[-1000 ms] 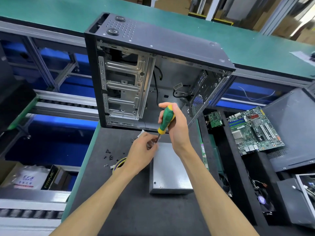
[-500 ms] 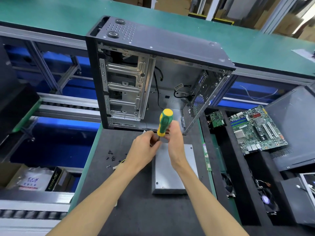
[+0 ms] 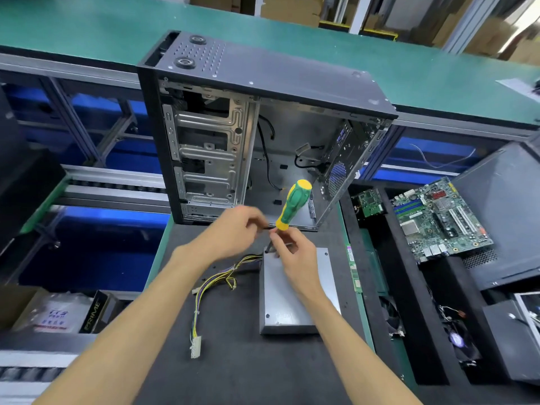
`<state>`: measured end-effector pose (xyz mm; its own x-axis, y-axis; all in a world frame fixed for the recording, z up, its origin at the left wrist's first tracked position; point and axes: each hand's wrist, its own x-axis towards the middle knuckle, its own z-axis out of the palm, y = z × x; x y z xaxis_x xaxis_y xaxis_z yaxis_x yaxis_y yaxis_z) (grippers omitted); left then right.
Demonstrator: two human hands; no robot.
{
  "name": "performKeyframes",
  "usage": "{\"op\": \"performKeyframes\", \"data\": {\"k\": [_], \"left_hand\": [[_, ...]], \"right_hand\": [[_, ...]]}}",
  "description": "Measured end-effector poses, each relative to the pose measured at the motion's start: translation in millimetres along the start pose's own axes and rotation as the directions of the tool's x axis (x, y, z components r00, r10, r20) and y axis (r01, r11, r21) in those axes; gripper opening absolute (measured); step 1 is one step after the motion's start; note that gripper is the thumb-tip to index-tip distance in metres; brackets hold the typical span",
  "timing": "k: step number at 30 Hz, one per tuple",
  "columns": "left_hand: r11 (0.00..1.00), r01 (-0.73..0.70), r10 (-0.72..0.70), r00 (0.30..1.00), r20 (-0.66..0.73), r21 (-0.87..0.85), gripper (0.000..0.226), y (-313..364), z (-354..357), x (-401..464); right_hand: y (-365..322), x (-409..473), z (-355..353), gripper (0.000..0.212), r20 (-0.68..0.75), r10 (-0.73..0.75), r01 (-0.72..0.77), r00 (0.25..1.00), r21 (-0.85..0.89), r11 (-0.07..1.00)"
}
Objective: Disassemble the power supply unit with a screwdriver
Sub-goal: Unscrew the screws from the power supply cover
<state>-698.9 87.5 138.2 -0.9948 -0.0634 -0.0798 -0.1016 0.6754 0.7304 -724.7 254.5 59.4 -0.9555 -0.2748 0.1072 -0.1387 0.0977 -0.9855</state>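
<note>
The power supply unit [image 3: 292,296], a grey metal box, lies flat on the dark mat with its yellow and purple cable bundle [image 3: 217,283] trailing left to a white connector [image 3: 195,346]. A screwdriver [image 3: 295,203] with a green and yellow handle stands tilted over the box's far left corner, its tip down at that corner. My right hand [image 3: 296,255] pinches the shaft just under the handle. My left hand [image 3: 235,232] hovers to the left of the shaft with its fingertips curled together. Whether they hold a screw is hidden.
An open black computer case [image 3: 263,83] stands upright right behind the unit. To the right, black bins hold a motherboard [image 3: 438,217], a small board [image 3: 368,201] and fans [image 3: 458,340]. A green conveyor [image 3: 87,27] runs along the back. Boxes sit low at the left.
My right hand slid from the handle down to the shaft. My left hand drew back left from the shaft, and the cable bundle has come into sight beside the unit.
</note>
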Motion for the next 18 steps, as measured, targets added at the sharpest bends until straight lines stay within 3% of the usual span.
{"op": "performKeyframes", "data": {"k": [2,4,8,11,13,18], "left_hand": [[0.986,-0.058,0.033,0.988,-0.152,-0.158,0.026,22.3,-20.0,0.8],[0.966,-0.191,0.148,0.961,-0.233,-0.172,0.029,45.0,-33.6,-3.5],[0.922,-0.386,0.382,0.919,-0.101,-0.025,0.050,73.6,-39.6,-10.7],[0.899,-0.420,0.419,0.907,0.033,0.122,0.052,79.8,-38.9,-10.5],[0.885,-0.428,0.422,0.904,0.069,0.182,0.045,80.7,-40.6,-10.7],[0.906,-0.314,0.334,0.942,-0.025,0.284,0.019,80.2,-45.4,-12.0]], "right_hand": [[1.0,1.0,-2.2,0.009,-0.019,0.012,-0.011,1.000,0.029,1.000],[1.3,0.6,-4.4,0.010,-0.032,0.011,-0.010,0.999,0.046,0.999],[-4.9,-3.7,-2.9,0.023,-0.005,-0.041,0.042,0.999,0.032,0.999],[-8.5,-5.5,0.3,0.035,0.033,-0.094,0.095,0.995,-0.030,0.995],[-7.2,-5.7,1.2,0.032,0.042,-0.126,0.128,0.991,-0.066,0.990],[-0.7,-6.7,2.6,0.009,0.075,-0.092,0.100,0.993,-0.114,0.988]]}}
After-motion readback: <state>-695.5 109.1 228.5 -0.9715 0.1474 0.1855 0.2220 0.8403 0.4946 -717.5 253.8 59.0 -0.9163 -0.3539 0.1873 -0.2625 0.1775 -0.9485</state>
